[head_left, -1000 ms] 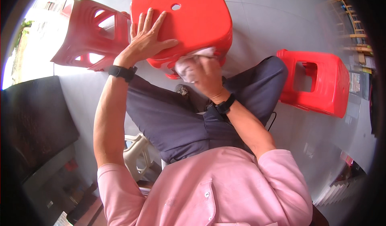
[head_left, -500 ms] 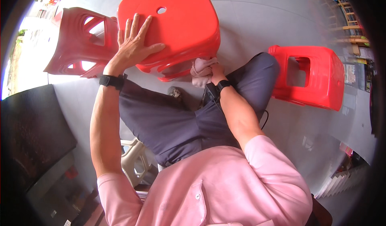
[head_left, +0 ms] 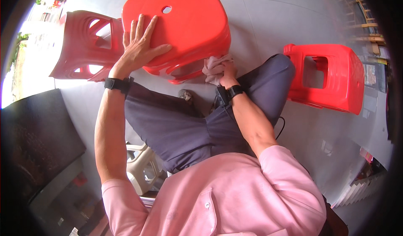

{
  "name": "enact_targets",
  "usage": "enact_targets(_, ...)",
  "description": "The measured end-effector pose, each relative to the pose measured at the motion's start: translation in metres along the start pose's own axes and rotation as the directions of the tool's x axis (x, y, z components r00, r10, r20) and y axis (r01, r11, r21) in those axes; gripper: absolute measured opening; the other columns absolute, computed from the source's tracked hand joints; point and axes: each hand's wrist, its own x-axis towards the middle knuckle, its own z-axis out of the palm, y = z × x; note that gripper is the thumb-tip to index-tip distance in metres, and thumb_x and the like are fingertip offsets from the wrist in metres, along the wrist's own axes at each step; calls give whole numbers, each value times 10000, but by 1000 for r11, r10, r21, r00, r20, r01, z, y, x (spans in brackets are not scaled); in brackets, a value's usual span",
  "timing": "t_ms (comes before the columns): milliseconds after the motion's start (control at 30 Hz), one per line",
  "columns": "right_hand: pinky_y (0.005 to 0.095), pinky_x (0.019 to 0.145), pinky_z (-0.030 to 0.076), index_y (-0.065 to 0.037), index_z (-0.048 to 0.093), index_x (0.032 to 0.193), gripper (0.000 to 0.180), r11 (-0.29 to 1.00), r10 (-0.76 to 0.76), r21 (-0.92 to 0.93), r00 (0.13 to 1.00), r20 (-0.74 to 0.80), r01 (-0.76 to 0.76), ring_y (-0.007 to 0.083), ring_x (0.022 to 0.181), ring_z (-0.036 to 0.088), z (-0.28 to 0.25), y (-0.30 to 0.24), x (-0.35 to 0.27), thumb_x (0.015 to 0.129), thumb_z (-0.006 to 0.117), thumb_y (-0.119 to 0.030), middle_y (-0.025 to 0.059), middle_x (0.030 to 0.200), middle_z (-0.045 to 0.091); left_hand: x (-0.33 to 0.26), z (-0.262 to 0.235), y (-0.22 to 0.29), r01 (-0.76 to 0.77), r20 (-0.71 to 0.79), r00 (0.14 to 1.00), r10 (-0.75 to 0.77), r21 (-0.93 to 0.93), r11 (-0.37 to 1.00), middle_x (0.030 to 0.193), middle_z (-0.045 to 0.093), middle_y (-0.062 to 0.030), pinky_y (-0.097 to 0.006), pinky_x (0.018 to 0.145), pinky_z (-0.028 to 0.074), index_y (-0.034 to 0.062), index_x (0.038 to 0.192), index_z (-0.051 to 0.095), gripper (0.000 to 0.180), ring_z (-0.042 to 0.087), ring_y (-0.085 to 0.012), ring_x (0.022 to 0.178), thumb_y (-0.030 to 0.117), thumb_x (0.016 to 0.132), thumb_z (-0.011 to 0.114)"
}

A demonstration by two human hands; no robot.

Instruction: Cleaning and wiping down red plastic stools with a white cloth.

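In front of me stands a red plastic stool (head_left: 189, 26) with a small hole in its seat. My left hand (head_left: 140, 44) lies flat on the near left part of that seat, fingers spread. Low at the stool's near right corner, my right hand (head_left: 228, 73) is closed on a pale pink cloth (head_left: 214, 69). The cloth is bunched up against or close beside the stool's leg; whether it touches, I cannot tell. Some of my right fingers are hidden by the cloth.
Another red stool (head_left: 86, 47) lies on its side at the left, close to the first. A third red stool (head_left: 331, 78) lies tipped at the right, past my knee. A cream plastic stool (head_left: 140, 168) is beneath me. A dark panel (head_left: 37, 139) stands at the lower left.
My right hand and the cloth have shifted slightly up and to the right along the stool's corner. My left hand stays on the seat.
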Motion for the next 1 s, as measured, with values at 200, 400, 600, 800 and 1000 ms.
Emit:
enact_targets(200,389,972,558,-50,612,1280,368,964,-268,-8,963,-24,267,247,1123,661,35,-20,-50,914,649,-20,108,1234,660,2,2,3,28,-3,1000,-28,55,998,1808,103,-192,-654,1315,73,304,1738,239,1121,71,-474,1656,833,852,676)
enact_targets(400,435,985,525,-14,584,1340,450,483,-822,-171,512,248,859,293,1138,637,83,-57,-113,893,638,-9,131,1242,648,25,14,27,74,-95,993,-67,70,995,1784,130,-266,-719,1274,81,237,1733,263,1129,85,-517,1641,881,869,600)
enact_targets(600,549,1022,443,-31,606,1347,491,-116,-839,-353,98,535,928,444,1142,589,77,-40,-117,857,626,-28,195,1216,642,36,21,37,86,-77,994,-82,51,995,1769,119,-315,-763,1251,59,195,1740,223,1185,65,-573,1623,936,866,526)
enact_targets(800,495,945,469,-177,735,1292,449,-454,-466,-96,-145,873,886,285,1048,605,82,-18,-137,843,747,-168,31,1157,664,36,22,36,76,-108,992,-72,40,996,1767,119,-319,-768,1251,55,179,1734,241,1186,67,-574,1622,934,866,529)
enact_targets(1000,465,953,510,-162,772,1156,267,-610,-225,-36,-130,966,791,269,1093,634,59,39,-91,908,701,-235,8,1105,694,35,22,36,68,-144,988,-60,49,996,1763,145,-317,-766,1251,59,166,1722,287,1180,80,-562,1625,928,861,551)
